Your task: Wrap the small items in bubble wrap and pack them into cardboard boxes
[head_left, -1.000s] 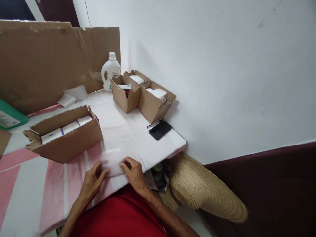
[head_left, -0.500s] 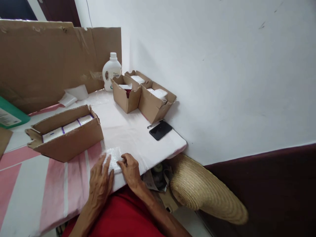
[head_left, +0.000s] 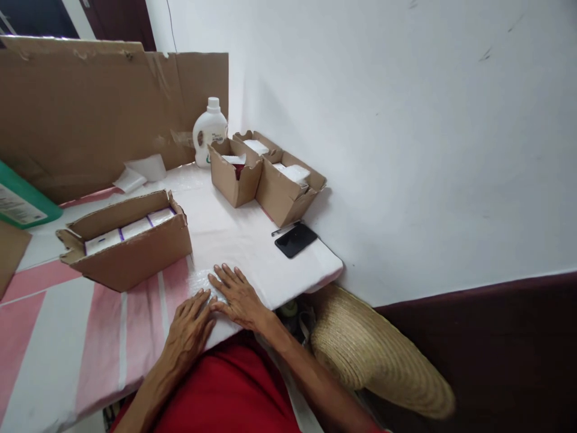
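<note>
A small piece of bubble wrap (head_left: pixel 201 280) lies near the table's front edge, mostly covered by both hands. My right hand (head_left: pixel 237 296) rests flat on it, fingers stretched out and palm down. At its lower left, my left hand (head_left: pixel 191 325) lies with fingers extended, touching the wrap's near side. The two hands meet at the thumbs. Whether anything is inside the wrap is hidden. Beyond the hands, to the left, stands an open cardboard box (head_left: pixel 144 258) holding a row of white packets (head_left: pixel 135 228) with purple edges.
Three small cardboard boxes (head_left: pixel 237 183) with white wrapped items stand by the wall, beside a white jug (head_left: pixel 211 129). A black phone (head_left: pixel 296 240) lies near the right edge. A green container (head_left: pixel 27 201) is far left; a straw hat (head_left: pixel 374 349) hangs below the table.
My right hand has gone from pinching the wrap's right edge to lying flat over it. My left hand has drawn slightly back toward me. The view has shifted a little.
</note>
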Action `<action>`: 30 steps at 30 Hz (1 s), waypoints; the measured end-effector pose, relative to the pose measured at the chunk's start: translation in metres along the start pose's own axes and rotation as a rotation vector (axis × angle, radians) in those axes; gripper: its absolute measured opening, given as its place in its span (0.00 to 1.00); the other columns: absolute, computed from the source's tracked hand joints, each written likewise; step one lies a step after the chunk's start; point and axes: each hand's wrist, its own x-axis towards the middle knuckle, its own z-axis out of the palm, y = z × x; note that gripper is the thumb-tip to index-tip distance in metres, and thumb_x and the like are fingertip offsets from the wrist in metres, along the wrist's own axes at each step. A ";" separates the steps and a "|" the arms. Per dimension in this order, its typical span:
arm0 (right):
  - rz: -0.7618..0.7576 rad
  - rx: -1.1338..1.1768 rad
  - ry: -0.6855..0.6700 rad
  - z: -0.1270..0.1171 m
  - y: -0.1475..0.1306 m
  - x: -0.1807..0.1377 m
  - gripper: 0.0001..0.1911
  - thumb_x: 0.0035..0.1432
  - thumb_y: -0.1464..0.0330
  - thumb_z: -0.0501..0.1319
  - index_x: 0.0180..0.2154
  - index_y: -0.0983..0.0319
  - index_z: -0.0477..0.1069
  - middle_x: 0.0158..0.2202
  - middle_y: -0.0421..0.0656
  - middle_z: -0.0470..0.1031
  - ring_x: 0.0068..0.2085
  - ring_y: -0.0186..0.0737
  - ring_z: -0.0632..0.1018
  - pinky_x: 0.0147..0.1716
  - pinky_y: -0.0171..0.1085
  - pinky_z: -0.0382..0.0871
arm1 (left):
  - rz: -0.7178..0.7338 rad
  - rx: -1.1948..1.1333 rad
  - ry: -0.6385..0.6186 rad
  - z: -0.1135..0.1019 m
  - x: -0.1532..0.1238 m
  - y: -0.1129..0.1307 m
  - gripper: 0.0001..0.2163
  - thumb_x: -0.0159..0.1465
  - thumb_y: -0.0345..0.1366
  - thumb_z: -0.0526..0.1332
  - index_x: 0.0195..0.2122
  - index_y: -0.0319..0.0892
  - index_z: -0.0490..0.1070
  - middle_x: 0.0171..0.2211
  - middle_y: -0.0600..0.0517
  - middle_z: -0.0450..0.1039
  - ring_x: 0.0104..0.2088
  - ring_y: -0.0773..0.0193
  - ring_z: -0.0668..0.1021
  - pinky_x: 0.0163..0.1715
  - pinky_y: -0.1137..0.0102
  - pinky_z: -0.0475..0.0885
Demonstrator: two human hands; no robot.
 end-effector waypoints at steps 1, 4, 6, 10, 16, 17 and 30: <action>-0.012 0.005 -0.012 -0.003 0.002 0.000 0.39 0.67 0.47 0.56 0.70 0.59 0.55 0.73 0.51 0.52 0.73 0.53 0.53 0.70 0.56 0.49 | 0.008 -0.006 -0.013 -0.001 0.001 -0.002 0.17 0.70 0.34 0.55 0.58 0.43 0.72 0.60 0.42 0.74 0.60 0.53 0.75 0.55 0.60 0.72; -0.042 0.040 -0.050 -0.010 0.002 -0.002 0.49 0.60 0.41 0.61 0.71 0.62 0.53 0.73 0.55 0.51 0.74 0.54 0.52 0.71 0.56 0.46 | 0.039 -0.073 -0.044 -0.005 0.002 -0.012 0.19 0.70 0.32 0.53 0.61 0.42 0.70 0.58 0.42 0.76 0.60 0.54 0.76 0.54 0.60 0.73; -0.061 0.084 -0.058 -0.013 0.002 -0.006 0.58 0.52 0.38 0.66 0.72 0.64 0.51 0.74 0.58 0.49 0.74 0.58 0.51 0.70 0.58 0.46 | 0.022 -0.175 -0.046 -0.009 0.004 -0.018 0.19 0.70 0.31 0.53 0.60 0.43 0.71 0.55 0.43 0.78 0.58 0.54 0.77 0.54 0.60 0.75; -0.051 0.215 0.106 -0.015 -0.001 -0.014 0.32 0.59 0.54 0.69 0.60 0.61 0.71 0.66 0.56 0.66 0.68 0.57 0.63 0.64 0.56 0.60 | -0.072 -0.285 0.026 -0.024 0.015 -0.020 0.17 0.71 0.32 0.51 0.55 0.44 0.74 0.45 0.46 0.82 0.45 0.60 0.83 0.46 0.65 0.78; 0.061 0.531 0.345 -0.078 -0.025 0.009 0.06 0.66 0.67 0.59 0.39 0.60 0.73 0.35 0.41 0.77 0.37 0.40 0.77 0.39 0.39 0.71 | -0.377 -0.589 0.101 -0.091 0.058 -0.005 0.14 0.72 0.40 0.55 0.52 0.44 0.75 0.44 0.49 0.82 0.42 0.62 0.83 0.41 0.69 0.79; 0.053 0.548 0.359 -0.097 -0.030 0.020 0.05 0.67 0.66 0.59 0.39 0.60 0.73 0.34 0.39 0.76 0.35 0.38 0.77 0.36 0.37 0.71 | -0.395 -0.614 0.140 -0.109 0.067 -0.006 0.13 0.71 0.41 0.56 0.52 0.44 0.75 0.44 0.49 0.82 0.41 0.62 0.83 0.40 0.70 0.78; -0.636 -0.369 0.411 -0.157 -0.115 0.219 0.10 0.71 0.75 0.53 0.41 0.62 0.73 0.42 0.48 0.77 0.43 0.45 0.74 0.42 0.42 0.67 | -0.409 0.227 0.321 -0.178 0.056 -0.096 0.17 0.72 0.48 0.52 0.50 0.44 0.74 0.41 0.46 0.79 0.41 0.50 0.78 0.43 0.57 0.69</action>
